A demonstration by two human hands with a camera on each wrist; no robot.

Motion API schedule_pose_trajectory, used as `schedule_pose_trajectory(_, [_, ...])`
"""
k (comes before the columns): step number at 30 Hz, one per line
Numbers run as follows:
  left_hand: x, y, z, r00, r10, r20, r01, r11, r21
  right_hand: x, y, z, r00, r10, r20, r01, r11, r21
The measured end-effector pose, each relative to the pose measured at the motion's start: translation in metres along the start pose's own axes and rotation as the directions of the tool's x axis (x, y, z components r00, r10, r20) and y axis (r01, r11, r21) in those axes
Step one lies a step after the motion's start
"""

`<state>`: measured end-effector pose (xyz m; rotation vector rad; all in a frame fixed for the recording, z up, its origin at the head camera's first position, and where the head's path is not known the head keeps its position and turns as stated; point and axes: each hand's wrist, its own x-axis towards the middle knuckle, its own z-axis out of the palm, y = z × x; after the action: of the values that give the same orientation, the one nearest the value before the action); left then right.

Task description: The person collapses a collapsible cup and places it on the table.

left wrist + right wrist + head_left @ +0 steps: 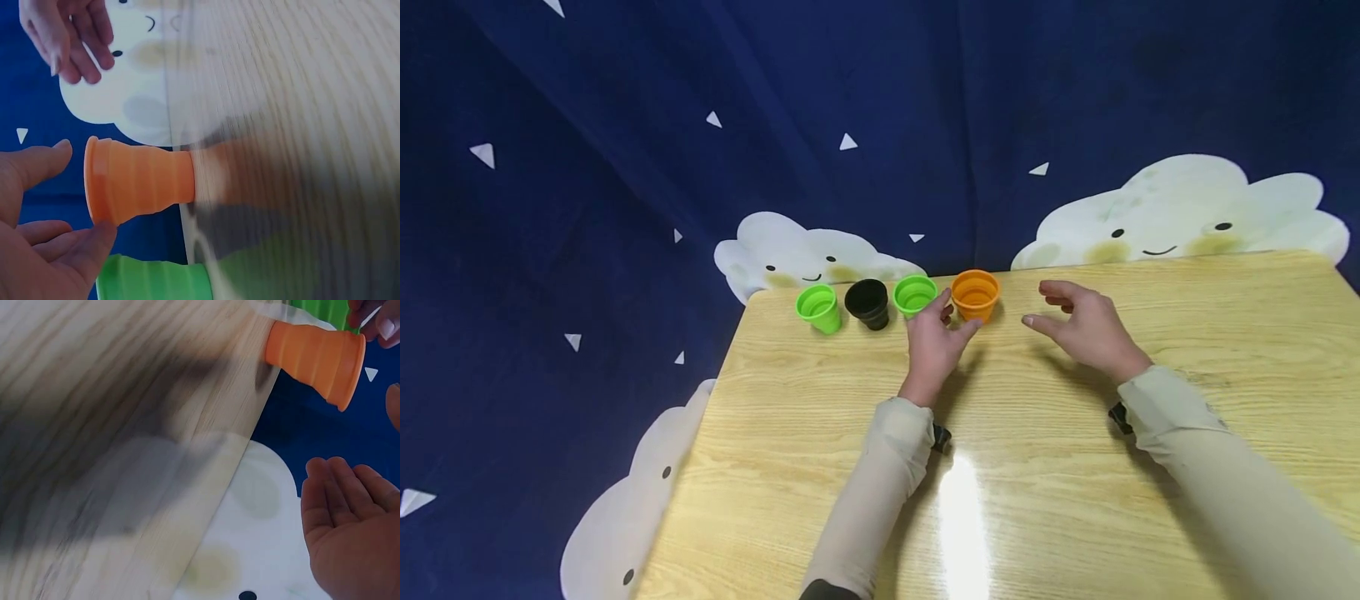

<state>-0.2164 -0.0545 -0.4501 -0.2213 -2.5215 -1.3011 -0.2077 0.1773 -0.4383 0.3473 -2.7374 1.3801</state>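
Observation:
An orange ribbed cup (975,293) stands upright at the table's back edge, right of the other cups. My left hand (934,346) is beside it, thumb and fingers spread. In the left wrist view, one fingertip is at the rim of the orange cup (140,181), while the thumb stays apart from it; whether the fingertip touches cannot be told. A green cup (915,293) stands just left, partly hidden by that hand. My right hand (1093,329) hovers to the right of the orange cup, fingers loosely bent and holding nothing, as the right wrist view also shows.
Further left along the same edge stand a black cup (868,303) and another green cup (820,308). The wooden table (820,400) reaches a dark blue curtain (880,108) printed with white clouds and triangles. Light glares on the tabletop near the front.

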Motion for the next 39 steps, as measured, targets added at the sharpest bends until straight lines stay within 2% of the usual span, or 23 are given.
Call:
schedule_pose_trajectory(7, [0.006, -0.004, 0.006, 1.000, 0.010, 0.002, -0.010, 0.996, 0.094, 0.018, -0.005, 0.015, 1.000, 0.010, 0.019, -0.010, 1.000, 0.021])
schedule_pose_trajectory(14, [0.010, -0.004, 0.009, 1.000, -0.025, 0.001, 0.024, 0.990, 0.137, 0.031, -0.009, 0.029, 0.999, 0.020, 0.041, -0.021, 0.999, 0.037])
schedule_pose_trajectory(20, [0.016, -0.003, 0.013, 0.999, 0.036, -0.001, -0.035, 0.987, 0.157, 0.042, -0.009, 0.037, 0.997, 0.041, 0.063, -0.046, 0.997, 0.067])
schedule_pose_trajectory(23, [0.018, -0.004, 0.014, 0.999, 0.049, -0.010, -0.046, 0.983, 0.177, 0.047, -0.009, 0.042, 0.996, 0.048, 0.079, -0.055, 0.995, 0.088])
schedule_pose_trajectory(32, [0.020, -0.004, 0.017, 0.998, 0.052, -0.025, -0.047, 0.983, 0.175, 0.051, -0.012, 0.047, 0.996, 0.072, 0.056, -0.080, 0.986, 0.148])
schedule_pose_trajectory(39, [0.021, 0.002, 0.011, 0.999, 0.050, -0.017, -0.047, 0.989, 0.138, 0.051, -0.018, 0.043, 0.995, 0.092, 0.030, -0.096, 0.980, 0.175])
